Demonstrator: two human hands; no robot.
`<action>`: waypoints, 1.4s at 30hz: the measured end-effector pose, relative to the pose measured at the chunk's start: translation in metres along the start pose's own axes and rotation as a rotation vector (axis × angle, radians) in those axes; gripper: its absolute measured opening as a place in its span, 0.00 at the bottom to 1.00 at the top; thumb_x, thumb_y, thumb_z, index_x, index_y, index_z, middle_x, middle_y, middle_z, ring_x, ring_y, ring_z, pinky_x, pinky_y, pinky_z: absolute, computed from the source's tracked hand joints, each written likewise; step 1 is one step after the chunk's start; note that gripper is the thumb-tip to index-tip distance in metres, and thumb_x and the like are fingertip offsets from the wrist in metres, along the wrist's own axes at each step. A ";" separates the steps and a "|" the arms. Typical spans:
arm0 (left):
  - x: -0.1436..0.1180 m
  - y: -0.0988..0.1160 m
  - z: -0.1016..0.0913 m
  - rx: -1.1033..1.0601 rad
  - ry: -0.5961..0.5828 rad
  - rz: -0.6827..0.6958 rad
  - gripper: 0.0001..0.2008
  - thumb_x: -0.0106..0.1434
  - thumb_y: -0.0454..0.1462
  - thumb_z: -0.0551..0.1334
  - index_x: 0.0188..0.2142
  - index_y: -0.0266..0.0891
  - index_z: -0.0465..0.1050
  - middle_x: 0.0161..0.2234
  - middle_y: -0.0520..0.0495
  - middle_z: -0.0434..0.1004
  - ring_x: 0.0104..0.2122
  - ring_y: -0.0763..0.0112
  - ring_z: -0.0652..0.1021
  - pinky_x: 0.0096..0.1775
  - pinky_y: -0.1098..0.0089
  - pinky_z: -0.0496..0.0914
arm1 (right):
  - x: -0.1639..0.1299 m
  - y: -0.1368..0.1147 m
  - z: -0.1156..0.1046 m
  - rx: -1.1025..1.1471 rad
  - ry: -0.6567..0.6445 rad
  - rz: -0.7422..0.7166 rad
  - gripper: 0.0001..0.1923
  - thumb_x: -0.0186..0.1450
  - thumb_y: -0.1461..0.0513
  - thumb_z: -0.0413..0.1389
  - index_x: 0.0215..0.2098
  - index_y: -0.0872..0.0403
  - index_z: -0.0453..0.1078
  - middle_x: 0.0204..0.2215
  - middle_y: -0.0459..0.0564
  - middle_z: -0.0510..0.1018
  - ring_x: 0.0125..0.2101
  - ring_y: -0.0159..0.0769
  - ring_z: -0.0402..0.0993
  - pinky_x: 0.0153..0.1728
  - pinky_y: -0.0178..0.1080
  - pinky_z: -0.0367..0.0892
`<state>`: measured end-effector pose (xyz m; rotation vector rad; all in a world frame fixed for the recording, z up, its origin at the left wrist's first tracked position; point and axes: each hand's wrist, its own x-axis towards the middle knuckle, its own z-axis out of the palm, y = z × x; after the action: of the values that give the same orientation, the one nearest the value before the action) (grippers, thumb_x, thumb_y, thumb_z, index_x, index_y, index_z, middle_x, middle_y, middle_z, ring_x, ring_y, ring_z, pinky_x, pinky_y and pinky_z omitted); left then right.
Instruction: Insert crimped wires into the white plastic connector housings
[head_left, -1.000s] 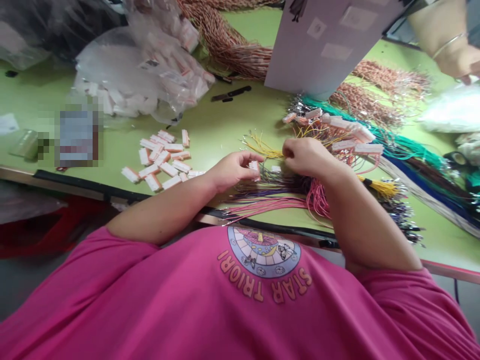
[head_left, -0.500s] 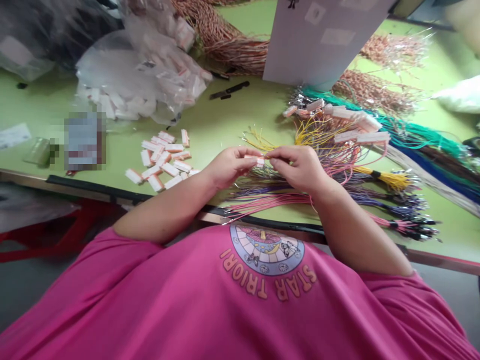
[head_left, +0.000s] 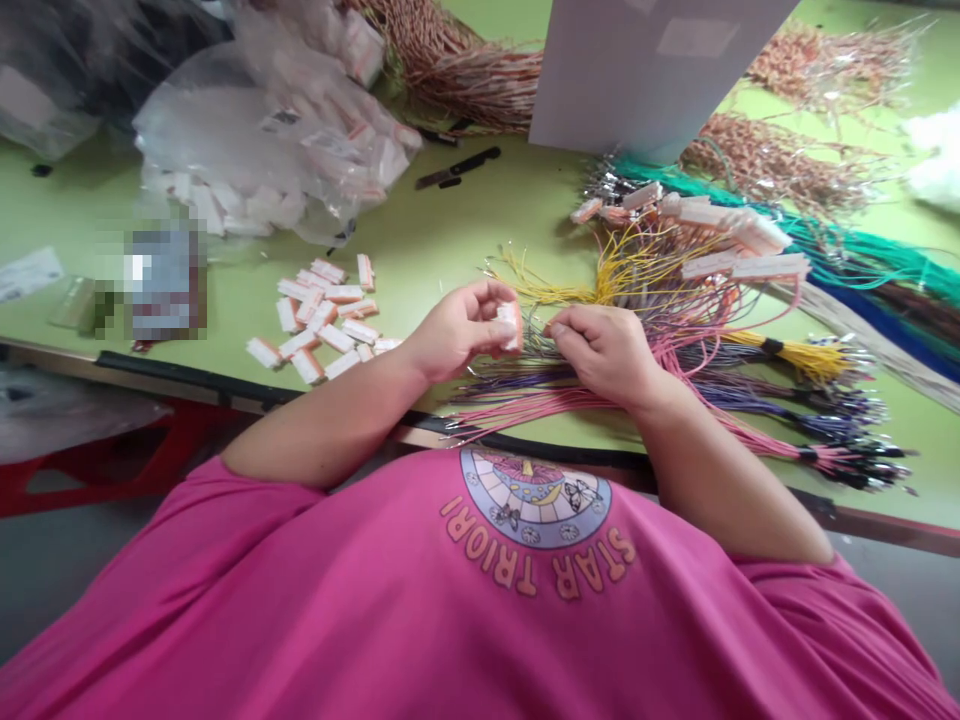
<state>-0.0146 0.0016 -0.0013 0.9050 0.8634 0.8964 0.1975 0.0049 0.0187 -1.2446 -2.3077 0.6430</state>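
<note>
Between the thumb and fingers of my left hand [head_left: 465, 330] is a white and orange plastic connector housing [head_left: 510, 326], tilted up on end. My right hand [head_left: 607, 350] is closed in a pinch just to the right of it, apart from the housing. Whatever lies in that pinch is too small to make out. Below and behind the right hand spread loose wires, among them yellow wires [head_left: 615, 265] and pink wires [head_left: 540, 408] with metal tips. Left of my left hand, several similar housings [head_left: 322, 318] lie scattered.
A clear plastic bag [head_left: 247, 150] of housings stands back left, near a black-handled knife [head_left: 459, 168]. White housings with wires attached [head_left: 750, 235] lie at the right. Behind are a grey panel [head_left: 637, 80], twisted wire bundles [head_left: 465, 70] and green wires [head_left: 847, 255]. The table edge [head_left: 240, 398] runs before me.
My hands have drawn slightly apart, the right one moving right. The housing in my left hand has turned from lying level to standing more upright. The view has shifted a little.
</note>
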 end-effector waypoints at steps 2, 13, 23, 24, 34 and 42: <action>-0.001 -0.002 -0.001 0.068 -0.066 0.001 0.19 0.52 0.35 0.72 0.41 0.36 0.69 0.27 0.52 0.75 0.26 0.77 0.76 0.28 0.74 0.67 | -0.001 0.000 -0.001 -0.030 -0.015 0.020 0.17 0.69 0.59 0.47 0.31 0.53 0.76 0.28 0.49 0.79 0.30 0.35 0.72 0.35 0.36 0.63; -0.001 -0.005 0.002 0.080 -0.076 -0.036 0.21 0.53 0.38 0.73 0.43 0.37 0.70 0.31 0.52 0.75 0.28 0.76 0.77 0.34 0.70 0.74 | -0.003 -0.004 0.001 -0.315 -0.097 0.003 0.19 0.69 0.60 0.43 0.32 0.54 0.75 0.30 0.53 0.80 0.30 0.37 0.71 0.33 0.38 0.56; -0.002 -0.010 0.005 0.200 -0.032 0.020 0.19 0.50 0.38 0.74 0.39 0.34 0.74 0.24 0.52 0.77 0.25 0.75 0.77 0.33 0.70 0.72 | 0.001 -0.007 0.014 -0.247 -0.126 0.031 0.17 0.70 0.61 0.44 0.34 0.56 0.73 0.31 0.55 0.80 0.30 0.38 0.71 0.33 0.38 0.57; -0.002 -0.009 0.006 0.188 -0.008 0.026 0.19 0.50 0.37 0.74 0.39 0.34 0.74 0.25 0.52 0.77 0.25 0.75 0.77 0.33 0.70 0.72 | 0.002 -0.006 0.015 -0.201 -0.091 0.034 0.16 0.70 0.61 0.44 0.33 0.56 0.73 0.31 0.54 0.80 0.31 0.37 0.71 0.35 0.38 0.58; -0.001 -0.009 0.006 0.162 -0.025 0.039 0.17 0.50 0.34 0.72 0.39 0.34 0.74 0.24 0.52 0.77 0.24 0.75 0.76 0.33 0.69 0.73 | 0.003 -0.008 0.020 -0.177 -0.034 0.003 0.16 0.68 0.62 0.44 0.31 0.55 0.71 0.28 0.53 0.77 0.29 0.36 0.70 0.34 0.37 0.60; 0.005 -0.002 0.002 0.139 0.149 0.071 0.15 0.53 0.31 0.69 0.41 0.36 0.72 0.29 0.52 0.75 0.26 0.77 0.75 0.33 0.70 0.74 | 0.005 0.009 -0.009 -0.133 0.052 -0.028 0.15 0.70 0.60 0.48 0.42 0.53 0.77 0.39 0.54 0.81 0.41 0.41 0.75 0.43 0.40 0.65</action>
<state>-0.0101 0.0051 -0.0030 1.0029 1.0371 0.9837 0.2061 0.0154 0.0211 -1.2694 -2.3534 0.4485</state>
